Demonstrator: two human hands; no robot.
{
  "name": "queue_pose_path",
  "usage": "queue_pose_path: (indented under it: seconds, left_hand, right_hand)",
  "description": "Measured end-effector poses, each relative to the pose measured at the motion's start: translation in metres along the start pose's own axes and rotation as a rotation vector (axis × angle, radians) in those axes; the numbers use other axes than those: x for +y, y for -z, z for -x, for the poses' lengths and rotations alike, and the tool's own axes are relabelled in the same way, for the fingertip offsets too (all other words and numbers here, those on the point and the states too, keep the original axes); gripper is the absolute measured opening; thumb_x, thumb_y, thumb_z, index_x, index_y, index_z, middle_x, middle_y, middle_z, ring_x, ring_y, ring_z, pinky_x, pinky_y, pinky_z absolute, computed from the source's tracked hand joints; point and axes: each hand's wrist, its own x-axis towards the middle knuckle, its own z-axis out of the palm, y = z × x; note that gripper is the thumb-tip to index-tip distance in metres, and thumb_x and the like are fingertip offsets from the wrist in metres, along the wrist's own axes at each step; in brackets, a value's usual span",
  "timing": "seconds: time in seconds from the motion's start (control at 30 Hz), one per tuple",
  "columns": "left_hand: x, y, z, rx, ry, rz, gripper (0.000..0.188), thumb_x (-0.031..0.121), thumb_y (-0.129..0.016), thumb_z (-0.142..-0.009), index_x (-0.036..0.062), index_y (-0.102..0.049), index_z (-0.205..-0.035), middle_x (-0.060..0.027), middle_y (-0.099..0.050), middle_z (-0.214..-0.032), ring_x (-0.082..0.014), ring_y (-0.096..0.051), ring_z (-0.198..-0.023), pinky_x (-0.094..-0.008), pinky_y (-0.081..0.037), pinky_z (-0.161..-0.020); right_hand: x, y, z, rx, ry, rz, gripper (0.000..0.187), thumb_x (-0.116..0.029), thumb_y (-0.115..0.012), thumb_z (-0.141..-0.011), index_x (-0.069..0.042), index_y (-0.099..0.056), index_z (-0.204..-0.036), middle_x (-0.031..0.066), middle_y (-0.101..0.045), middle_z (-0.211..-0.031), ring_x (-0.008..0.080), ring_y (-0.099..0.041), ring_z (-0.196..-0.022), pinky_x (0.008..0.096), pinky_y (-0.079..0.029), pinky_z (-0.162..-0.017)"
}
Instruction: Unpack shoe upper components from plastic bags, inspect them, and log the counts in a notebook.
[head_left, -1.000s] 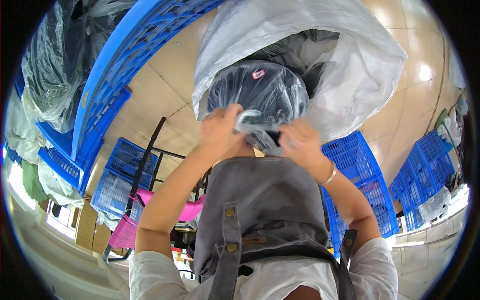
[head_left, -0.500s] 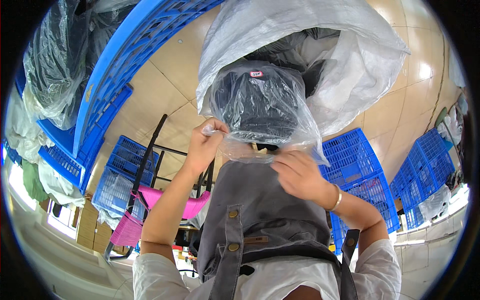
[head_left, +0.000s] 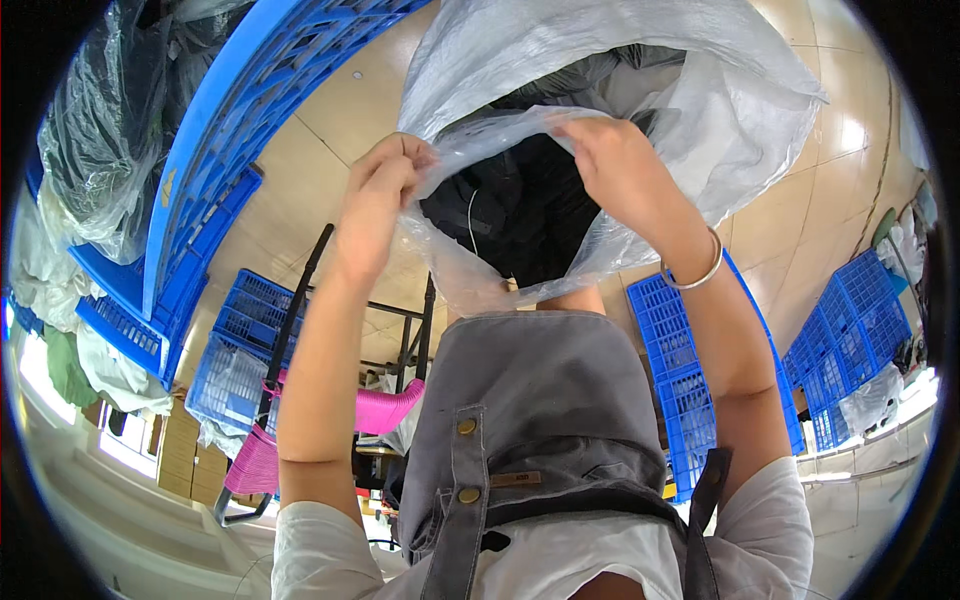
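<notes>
A clear plastic bag hangs between my hands with its mouth spread wide. Black fabric shows inside it, along with a thin white cord. My left hand pinches the bag's left rim. On the far right of the rim, my right hand has its fingers closed on the plastic; a bangle circles that wrist. Just beyond is a large white woven sack, lying open with dark bundles in its mouth. My grey apron is below the bag.
Blue plastic crates stand right, far right and left. A tall blue crate wall rises at upper left beside plastic-wrapped dark goods. A black metal frame with pink wrapping is near my left arm. The floor is tiled.
Both hands have moved away from me and up. The bag's mouth, gathered near my apron before, is now pulled open, exposing the black fabric. The bag's label is no longer visible.
</notes>
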Motion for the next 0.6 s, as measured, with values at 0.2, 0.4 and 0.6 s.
queue_pose_path:
  seconds: [0.2,0.4,0.6]
  left_hand:
    - [0.010,-0.014,0.001,0.007,-0.107,-0.472,0.016,0.008,-0.062,-0.080,-0.0007,-0.059,-0.093,0.0009,-0.058,-0.078,-0.0048,-0.049,-0.073,-0.0195,-0.038,-0.065]
    - [0.007,-0.018,0.005,0.156,-0.272,-0.342,0.017,0.005,-0.059,-0.083,-0.0023,-0.063,-0.097,-0.0033,-0.064,-0.083,-0.0057,-0.055,-0.075,-0.0204,-0.044,-0.068]
    - [0.021,-0.037,0.012,0.105,-0.256,-0.314,0.016,0.004,-0.059,-0.083,-0.0025,-0.064,-0.096,-0.0014,-0.063,-0.080,-0.0038,-0.052,-0.071,-0.0193,-0.041,-0.064]
  right_hand:
    - [-0.028,-0.033,0.023,-0.069,0.222,-0.039,0.019,-0.004,-0.054,-0.070,-0.002,-0.057,-0.088,0.0126,-0.060,-0.084,0.0299,-0.058,-0.081,0.0361,-0.049,-0.069]
    - [-0.027,-0.097,0.001,-0.304,0.283,0.259,0.043,-0.025,-0.053,-0.080,-0.005,-0.051,-0.118,0.0142,-0.050,-0.122,0.0299,-0.047,-0.113,0.0424,-0.035,-0.096]
    - [0.022,-0.067,0.027,-0.444,0.262,0.308,0.065,-0.039,-0.059,-0.080,-0.009,-0.036,-0.133,0.0136,-0.037,-0.136,0.0300,-0.038,-0.122,0.0408,-0.031,-0.101]
